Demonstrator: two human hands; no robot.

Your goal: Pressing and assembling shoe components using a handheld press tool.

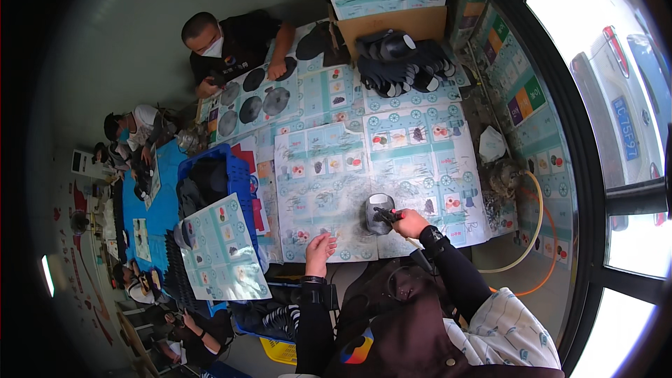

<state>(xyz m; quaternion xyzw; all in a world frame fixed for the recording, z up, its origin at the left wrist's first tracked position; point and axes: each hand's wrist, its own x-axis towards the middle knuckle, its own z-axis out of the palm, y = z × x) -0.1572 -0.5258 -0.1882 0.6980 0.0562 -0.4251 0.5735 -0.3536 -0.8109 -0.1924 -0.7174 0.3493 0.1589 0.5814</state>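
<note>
My right hand (409, 225) is closed round a black hand tool (385, 215) with a red part; its exact kind is unclear. The tool's front end lies over a small dark-grey rounded piece (379, 224) with a pale top, which sits near the table's front edge. A pale tube shows below that hand. To the left, my left hand (320, 248) is held over the front edge, palm inward, fingers stretched and holding nothing. It is apart from the grey piece. Under both lies a smudged, printed sheet (322, 192) covering the table.
Dark pieces with pale ends (402, 63) are heaped at the back by a cardboard box (392, 28). Across the table a masked person (234, 49) handles flat dark rounds (276, 101). A blue crate (241, 175) stands left; a yellowish hose (537, 227) loops at right.
</note>
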